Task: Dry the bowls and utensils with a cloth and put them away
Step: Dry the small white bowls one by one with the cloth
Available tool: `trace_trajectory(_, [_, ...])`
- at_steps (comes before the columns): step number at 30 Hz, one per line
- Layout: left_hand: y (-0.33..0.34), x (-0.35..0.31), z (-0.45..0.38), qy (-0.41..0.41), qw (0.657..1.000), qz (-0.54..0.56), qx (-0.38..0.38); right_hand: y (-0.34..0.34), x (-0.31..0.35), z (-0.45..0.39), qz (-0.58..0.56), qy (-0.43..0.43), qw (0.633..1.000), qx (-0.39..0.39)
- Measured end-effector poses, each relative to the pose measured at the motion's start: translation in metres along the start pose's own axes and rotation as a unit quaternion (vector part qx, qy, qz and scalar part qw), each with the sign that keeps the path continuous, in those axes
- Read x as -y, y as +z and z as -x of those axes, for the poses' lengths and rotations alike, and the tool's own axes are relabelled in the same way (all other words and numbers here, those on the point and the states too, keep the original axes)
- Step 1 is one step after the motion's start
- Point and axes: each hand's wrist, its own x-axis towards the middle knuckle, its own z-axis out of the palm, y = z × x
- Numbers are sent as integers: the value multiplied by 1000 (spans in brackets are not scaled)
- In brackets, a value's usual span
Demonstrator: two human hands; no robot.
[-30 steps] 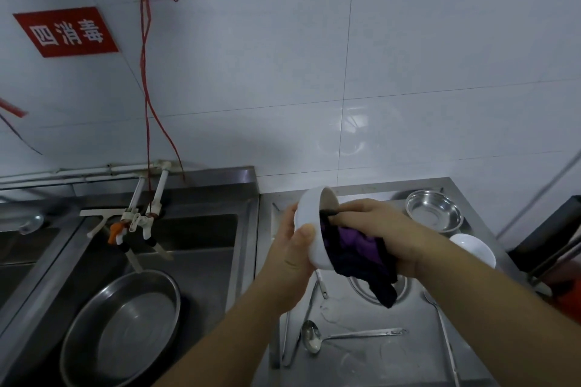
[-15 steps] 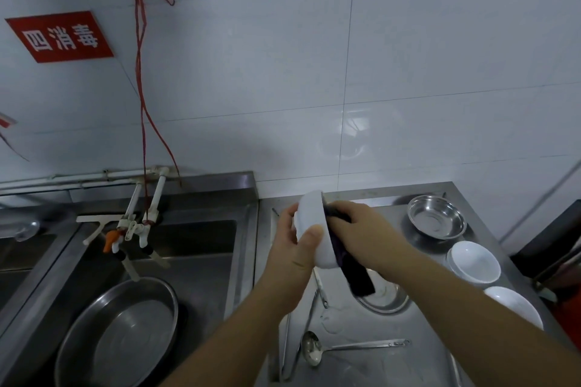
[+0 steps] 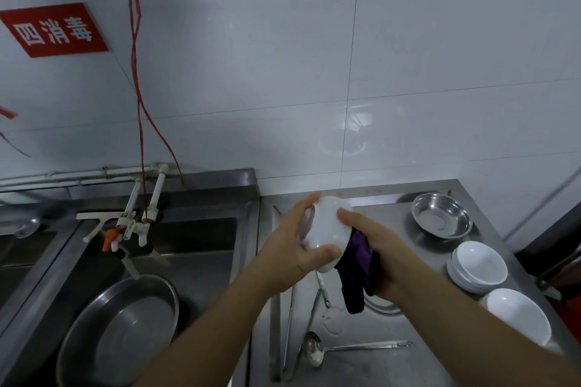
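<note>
A white bowl (image 3: 330, 229) is held above the steel counter, its underside turned toward me. My left hand (image 3: 292, 248) grips it by the rim and side. My right hand (image 3: 377, 248) holds a dark purple cloth (image 3: 360, 270) against the bowl's right side, the cloth's tail hanging down. On the counter lie a ladle (image 3: 317, 352), a steel spoon (image 3: 323, 292) and long chopstick-like utensils (image 3: 289, 324). A stack of white bowls (image 3: 478, 267) and one more white bowl (image 3: 518, 314) stand at the right.
A small steel bowl (image 3: 440, 218) sits at the counter's back right. Another steel dish (image 3: 382, 306) lies partly hidden under my right hand. The sink (image 3: 201, 248) on the left holds a large steel basin (image 3: 122, 330) below white taps (image 3: 132, 223). A tiled wall rises behind.
The bowl has been turned so its underside faces me. My right hand with the cloth has come out of the bowl and moved to its right outer side.
</note>
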Motion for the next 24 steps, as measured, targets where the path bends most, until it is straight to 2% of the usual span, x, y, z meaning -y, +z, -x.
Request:
trace_trajectory(2, [4, -3, -4, -47, 996, 56, -50, -4, 0, -3, -19, -15, 1000, -5])
trace_trajectory(3, [7, -4, -5, -98, 982, 136, -88, -6, 0, -5, -31, -21, 999, -7])
trace_trajectory(5, [11, -2, -1, -218, 926, 286, -117, -9, 0, -8, -57, -36, 998, -5])
trace_trajectory(7, [14, 1, 8, -287, 881, 368, -84, -11, 1, -10, -74, -51, 996, -4])
trace_trajectory(9, [16, 3, 14, -273, 854, 436, -74, -13, 0, -11, -91, -63, 994, -3])
trace_trajectory(12, [17, -4, 13, -231, 807, 535, -98, -15, -4, -17, -91, -72, 993, 3])
trace_trajectory(15, [15, -13, 9, -206, 785, 573, -116, -21, -9, -24, -89, -73, 993, 18])
trace_trajectory(20, [2, -31, 2, -148, 767, 603, -160, -31, -23, -34, -43, -38, 998, 5])
trace_trajectory(24, [-4, -34, -1, -142, 794, 568, -163, -47, -31, -32, -2, -15, 1000, -16])
